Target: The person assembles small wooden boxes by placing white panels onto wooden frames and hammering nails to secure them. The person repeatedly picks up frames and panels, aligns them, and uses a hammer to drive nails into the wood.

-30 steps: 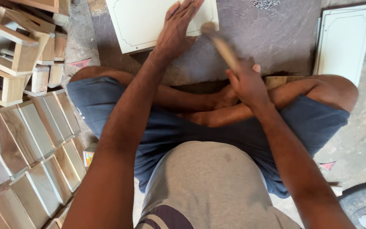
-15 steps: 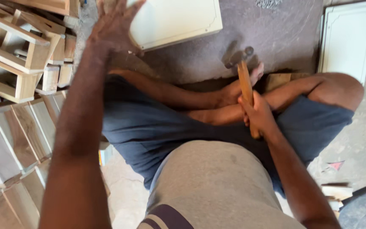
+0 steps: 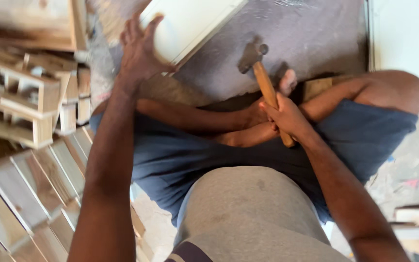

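I sit cross-legged on the floor in blue shorts. My right hand [image 3: 287, 116] is closed around the wooden handle of a hammer [image 3: 263, 77], its dark metal head up over the grey floor. My left hand [image 3: 139, 51] reaches far forward to the left and grips the edge of a white painted panel [image 3: 190, 22], which is tilted off the floor. My bare feet are tucked in front of me, just beside the hammer hand.
Stacked wooden frames [image 3: 30, 97] stand at the left, with a row of flat wooden slats [image 3: 30, 189] below them. Another white panel [image 3: 401, 34] lies at the upper right. Small wood pieces [image 3: 415, 218] sit at the lower right.
My left hand swung from the panel's middle to its left edge and took hold of it; the panel tilted. My right hand drew the hammer back toward my lap.
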